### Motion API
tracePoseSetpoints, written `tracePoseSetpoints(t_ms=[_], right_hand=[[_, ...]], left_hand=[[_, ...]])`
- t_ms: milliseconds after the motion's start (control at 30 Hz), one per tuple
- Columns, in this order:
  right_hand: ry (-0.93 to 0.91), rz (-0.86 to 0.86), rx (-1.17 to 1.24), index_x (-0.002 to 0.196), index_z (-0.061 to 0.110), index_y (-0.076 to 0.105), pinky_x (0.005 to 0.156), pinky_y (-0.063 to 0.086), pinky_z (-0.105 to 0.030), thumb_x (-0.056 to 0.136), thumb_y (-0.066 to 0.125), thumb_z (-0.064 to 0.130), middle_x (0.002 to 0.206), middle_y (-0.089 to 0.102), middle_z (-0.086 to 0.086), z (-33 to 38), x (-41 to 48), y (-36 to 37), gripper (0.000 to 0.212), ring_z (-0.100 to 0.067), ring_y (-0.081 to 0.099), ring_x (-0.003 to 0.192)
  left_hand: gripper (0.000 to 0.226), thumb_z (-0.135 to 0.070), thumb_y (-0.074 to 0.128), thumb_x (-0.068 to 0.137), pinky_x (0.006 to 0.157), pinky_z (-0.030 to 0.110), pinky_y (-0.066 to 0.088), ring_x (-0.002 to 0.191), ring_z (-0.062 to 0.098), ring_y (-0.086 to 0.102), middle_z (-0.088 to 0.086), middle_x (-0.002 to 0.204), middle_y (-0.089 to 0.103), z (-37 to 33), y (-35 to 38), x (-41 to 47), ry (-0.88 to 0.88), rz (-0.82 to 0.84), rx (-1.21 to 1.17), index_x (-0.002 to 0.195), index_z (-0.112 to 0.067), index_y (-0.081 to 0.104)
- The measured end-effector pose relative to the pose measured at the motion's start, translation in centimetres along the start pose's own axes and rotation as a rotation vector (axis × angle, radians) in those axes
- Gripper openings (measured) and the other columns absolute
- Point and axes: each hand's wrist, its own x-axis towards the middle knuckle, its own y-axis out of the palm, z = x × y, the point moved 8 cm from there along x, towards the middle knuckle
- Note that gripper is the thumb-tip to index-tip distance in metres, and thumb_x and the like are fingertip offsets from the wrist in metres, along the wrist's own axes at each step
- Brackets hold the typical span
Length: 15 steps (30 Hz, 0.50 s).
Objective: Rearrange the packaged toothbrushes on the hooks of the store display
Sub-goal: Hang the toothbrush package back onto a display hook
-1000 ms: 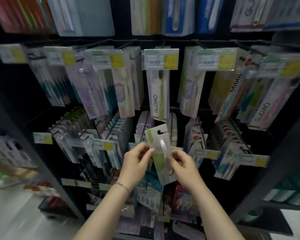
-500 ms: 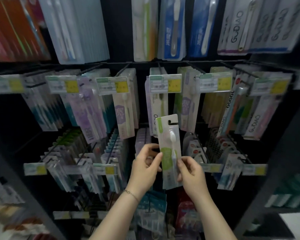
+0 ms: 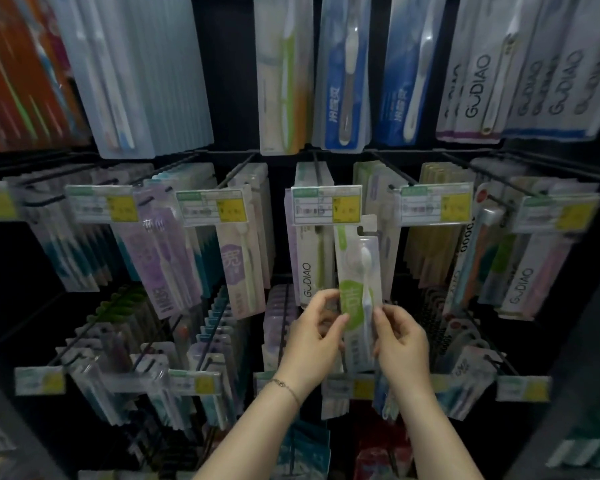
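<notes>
Toothbrush pack (image 3: 355,271) upright between opposing fingers (image 3: 338,321)

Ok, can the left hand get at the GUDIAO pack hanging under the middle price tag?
Probably yes: the GUDIAO pack hangs above the left hand with nothing between, but that hand pinches the green pack and must release first.

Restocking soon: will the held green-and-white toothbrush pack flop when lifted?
Probably stiff: the toothbrush pack stands straight above the left hand and right hand pinching its lower half. Likely light, as a mere pinch carries it. Its glossy blister may slip.
</notes>
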Motion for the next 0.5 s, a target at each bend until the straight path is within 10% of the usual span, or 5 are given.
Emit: tracePoseSetpoints(t_ms=[267, 500], right_hand=[[-0.051, -0.134, -0.074, 0.094, 0.024, 0.071, 0.066, 0.053, -0.030, 0.100, 0.055, 0.028, 0.082, 0.072, 0.009, 1.7, 5.4, -2.6, 0.017, -0.004, 0.067, 0.076], [-0.097, -0.161, -0.112, 0.088, 0.027, 0.067, 0.064, 0.049, -0.032, 0.100, 0.054, 0.031, 0.077, 0.068, 0.008, 1.4, 6.9, -4.2, 0.018, -0.006, 0.064, 0.074]], left_hand=[[0.069, -0.019, 0.051, 0.102, 0.090, 0.040, 0.058, 0.090, 0.024, 0.067, -0.009, 0.114, 0.062, -1.2, 3.7, 2.7, 0.005, 0.179, 0.039, 0.151, -0.056, 0.018], [0.065, -0.016, 0.049, 0.103, 0.084, 0.034, 0.058, 0.078, 0.011, 0.066, -0.008, 0.102, 0.065, -0.7, 4.5, 4.5, 0.043, 0.101, 0.072, 0.126, -0.075, 0.033]])
